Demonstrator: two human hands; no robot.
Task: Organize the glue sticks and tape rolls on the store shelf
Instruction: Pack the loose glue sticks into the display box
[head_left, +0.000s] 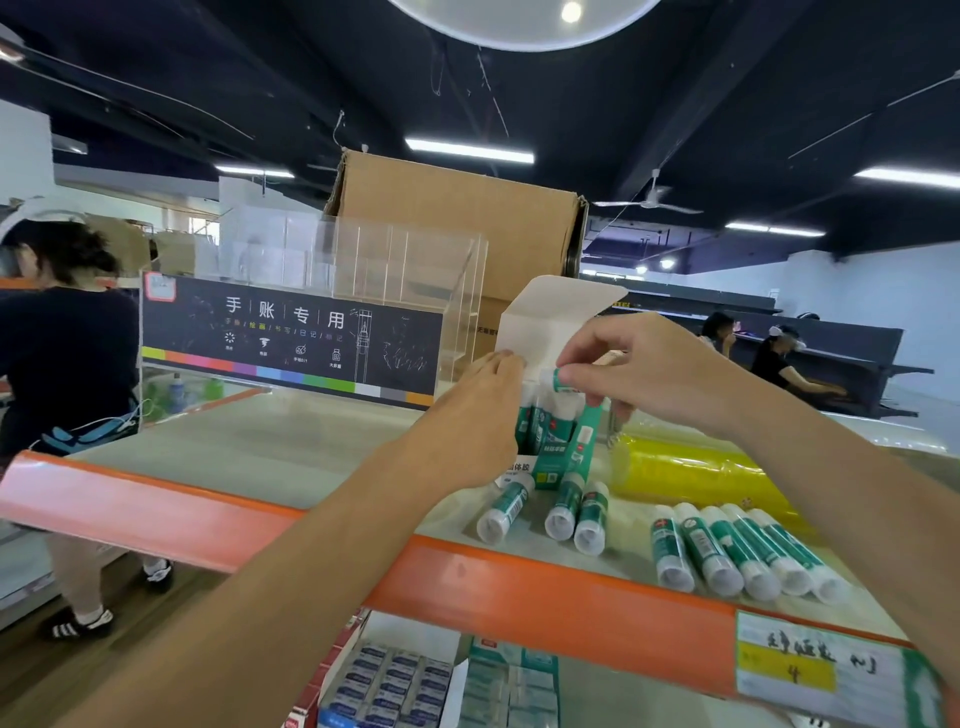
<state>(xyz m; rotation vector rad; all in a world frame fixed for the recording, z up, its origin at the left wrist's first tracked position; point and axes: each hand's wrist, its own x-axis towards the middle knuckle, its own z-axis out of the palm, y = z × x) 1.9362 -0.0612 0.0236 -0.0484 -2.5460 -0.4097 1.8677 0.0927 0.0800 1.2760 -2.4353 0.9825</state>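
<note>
An open green-and-white glue stick box (558, 447) stands on the top shelf (249, 447), its white lid flap raised. My left hand (467, 415) grips the box's left side. My right hand (639, 364) pinches the cap of one glue stick (562, 378) at the box's opening, among other upright sticks. Three loose glue sticks (561, 509) lie in front of the box. A row of several more glue sticks (737, 551) lies to the right near the shelf edge. A yellow wrapped stack of tape rolls (691, 467) lies on its side behind that row.
A clear acrylic display stand with a dark sign (291, 338) sits at the shelf's back left, a large cardboard box (457, 223) behind it. The orange shelf edge (519, 587) carries a handwritten label (815, 670). Boxed goods (395, 680) fill the shelf below. People stand at left (62, 338) and far right.
</note>
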